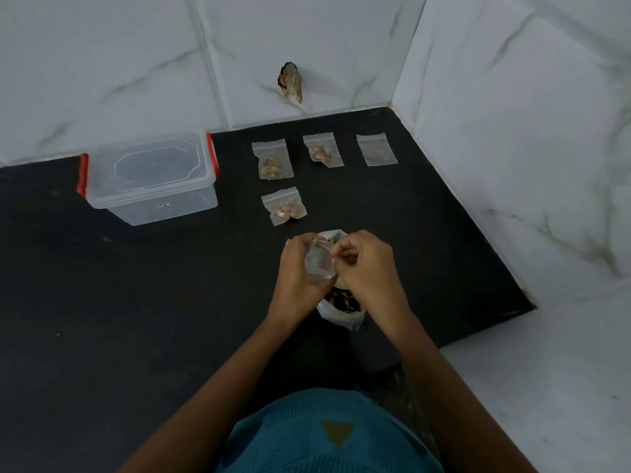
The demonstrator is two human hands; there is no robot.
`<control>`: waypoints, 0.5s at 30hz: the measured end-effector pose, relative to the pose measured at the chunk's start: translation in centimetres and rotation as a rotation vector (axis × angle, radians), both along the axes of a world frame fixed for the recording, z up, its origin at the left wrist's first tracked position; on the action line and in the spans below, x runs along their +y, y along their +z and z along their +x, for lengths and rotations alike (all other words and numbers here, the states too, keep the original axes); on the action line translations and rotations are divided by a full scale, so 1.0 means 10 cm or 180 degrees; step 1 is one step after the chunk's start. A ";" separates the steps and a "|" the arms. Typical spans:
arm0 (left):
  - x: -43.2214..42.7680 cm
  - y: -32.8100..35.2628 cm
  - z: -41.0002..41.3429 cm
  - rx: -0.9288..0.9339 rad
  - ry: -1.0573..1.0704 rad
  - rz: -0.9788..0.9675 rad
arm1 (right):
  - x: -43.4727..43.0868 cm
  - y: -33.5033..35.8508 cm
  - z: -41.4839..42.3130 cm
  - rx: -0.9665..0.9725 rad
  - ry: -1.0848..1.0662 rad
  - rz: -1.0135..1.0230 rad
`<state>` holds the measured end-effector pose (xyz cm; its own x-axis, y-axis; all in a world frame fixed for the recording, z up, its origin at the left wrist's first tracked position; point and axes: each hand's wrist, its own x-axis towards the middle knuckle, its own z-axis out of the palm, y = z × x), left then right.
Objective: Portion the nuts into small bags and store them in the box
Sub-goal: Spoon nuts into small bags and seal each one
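Left hand point(295, 268) gripped small zip bag point(319, 264); right hand point(368, 268) pinched its rim; open nut bag point(341, 314) sat just beneath, toward near edge of worktop point(136, 302).

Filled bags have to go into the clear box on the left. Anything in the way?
Yes. The lid is on the box, red clips at its ends. The black counter between the nearest filled bag and the box shows nothing else.
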<state>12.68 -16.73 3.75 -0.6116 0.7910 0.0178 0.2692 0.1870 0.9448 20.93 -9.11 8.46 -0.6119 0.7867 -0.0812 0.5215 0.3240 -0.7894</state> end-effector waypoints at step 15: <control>-0.28 -0.26 -0.24 -0.0299 -0.0124 -0.0255 | 0.19 -0.43 0.60 -0.1113 -0.0243 -0.0388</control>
